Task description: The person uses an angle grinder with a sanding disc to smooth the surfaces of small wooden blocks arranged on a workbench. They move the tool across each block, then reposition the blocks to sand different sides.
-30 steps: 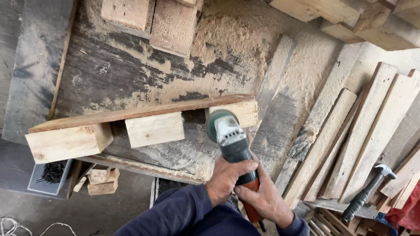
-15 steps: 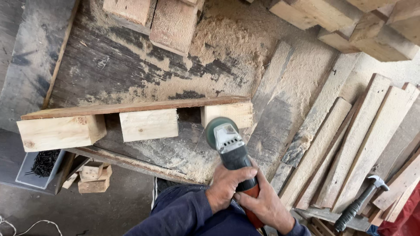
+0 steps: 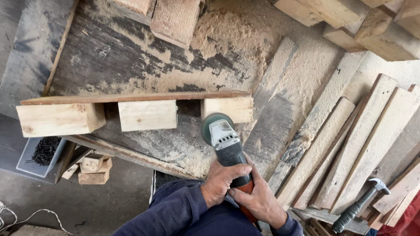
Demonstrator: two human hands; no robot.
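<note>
Both hands are gripping a grey and orange handheld angle grinder (image 3: 228, 150). The left hand (image 3: 221, 180) is closing around the grey body, and just behind it the right hand (image 3: 258, 202) is wrapping around the orange rear grip, fingers shut on the tool. Ahead of the left hand's knuckles, the grinder's round greenish disc is sitting just at the lower left corner of a pale square-cut wooden block (image 3: 228, 109), the rightmost of three fixed under a thin reddish wooden strip (image 3: 131, 97). Further to the left of the hands, the middle pale block (image 3: 147, 115) and the larger end block (image 3: 59, 119) are hanging off the same strip, all resting on a worn, sawdust-covered grey workbench (image 3: 131, 57).

To sand this corner cleanly, it looks wise to be keeping both wrists firm, holding the disc at a shallow angle and feeding lightly, so it is not digging in or kicking toward the body.

To the right of the right hand, pale planks (image 3: 350, 148) are leaning in a stack, and a dark-handled claw hammer (image 3: 358, 205) is lying below them.
</note>
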